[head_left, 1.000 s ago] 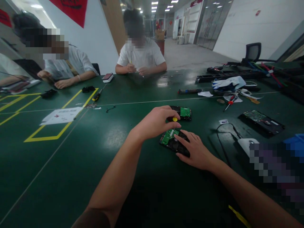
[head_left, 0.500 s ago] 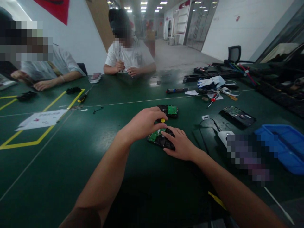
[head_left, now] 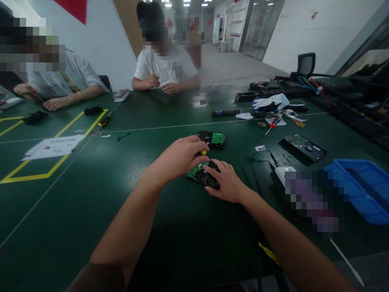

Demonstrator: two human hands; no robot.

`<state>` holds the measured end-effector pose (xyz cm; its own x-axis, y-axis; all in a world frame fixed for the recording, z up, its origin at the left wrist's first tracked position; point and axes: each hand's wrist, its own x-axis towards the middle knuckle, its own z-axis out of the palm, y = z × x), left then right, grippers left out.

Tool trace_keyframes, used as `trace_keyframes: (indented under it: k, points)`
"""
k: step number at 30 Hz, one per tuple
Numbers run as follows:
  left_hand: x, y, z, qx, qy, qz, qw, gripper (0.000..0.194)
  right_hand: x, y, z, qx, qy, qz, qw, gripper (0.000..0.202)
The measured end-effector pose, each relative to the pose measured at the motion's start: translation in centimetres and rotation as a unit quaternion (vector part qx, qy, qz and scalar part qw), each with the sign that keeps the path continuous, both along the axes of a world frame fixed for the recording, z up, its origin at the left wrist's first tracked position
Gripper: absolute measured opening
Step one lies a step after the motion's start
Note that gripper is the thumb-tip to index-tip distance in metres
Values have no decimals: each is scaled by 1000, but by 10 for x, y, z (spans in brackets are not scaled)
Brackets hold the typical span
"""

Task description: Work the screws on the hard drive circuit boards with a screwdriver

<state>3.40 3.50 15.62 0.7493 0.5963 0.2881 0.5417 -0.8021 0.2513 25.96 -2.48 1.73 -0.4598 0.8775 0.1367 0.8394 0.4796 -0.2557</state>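
A hard drive [head_left: 203, 176] with a green circuit board facing up lies on the table before me. My right hand [head_left: 226, 180] grips its right side, thumb at the near edge and fingers across the top. Above the board, my left hand [head_left: 191, 153] is closed round a screwdriver [head_left: 203, 152]; only its yellow handle end and a bit of black show, and the tip is hidden. Just beyond my hands sits a second hard drive [head_left: 217, 139], also board side up. A third hard drive [head_left: 304, 147] rests farther right.
To the right are a blue tray [head_left: 361, 190] and a white power strip [head_left: 285, 174] with a cable. A red-handled screwdriver [head_left: 272, 125] and gloves [head_left: 270, 102] lie farther back. At left is a paper sheet [head_left: 54, 147]. Two people sit across the table.
My view has shifted slightly, so the table's things sit a little differently in frame. Both hands keep their places at the hard drive, the left still on the screwdriver.
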Motion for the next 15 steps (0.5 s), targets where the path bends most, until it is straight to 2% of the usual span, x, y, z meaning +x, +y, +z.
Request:
trace_keyframes:
  k: [10,15]
  points:
    - [-3,0,-5,0,7,25,1000,23,-3,-3,1,-15,8,-28,999,75]
    - [-9,-1,-3,-28,7,35,999,21,-4,-1,2,-32,17,-12,999,72]
